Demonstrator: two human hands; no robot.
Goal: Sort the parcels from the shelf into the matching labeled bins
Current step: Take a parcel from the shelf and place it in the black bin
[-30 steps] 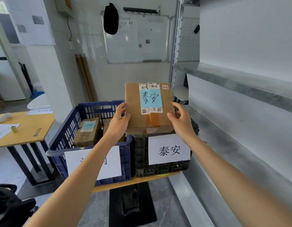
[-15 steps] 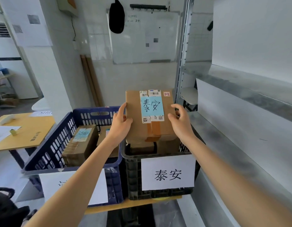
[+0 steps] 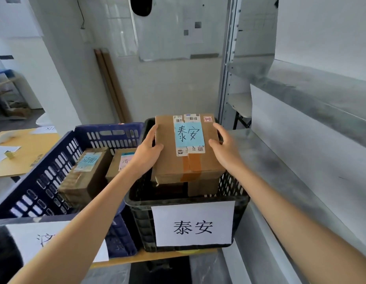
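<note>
the blue bin (image 3: 44, 175), at nine o'clock of the black bin (image 3: 178, 199), holds two labelled boxes (image 3: 83, 177). its front sign (image 3: 22, 236) is cut off by the forearm and can't be read in full. the left hand (image 3: 146, 152) grips the parcel (image 3: 169, 160) at its nine o'clock edge, thumb on top, fingers curled round the side. the parcel sits low in the black bin, and whether it rests on the boxes beneath is hidden. its blue note matches the bin's label (image 3: 193, 225), likely why it goes here. the right hand (image 3: 225, 148) clasps the three o'clock edge, fingers loosely bent, some fingertips hidden. the shelf (image 3: 301, 181) runs out of frame.
</note>
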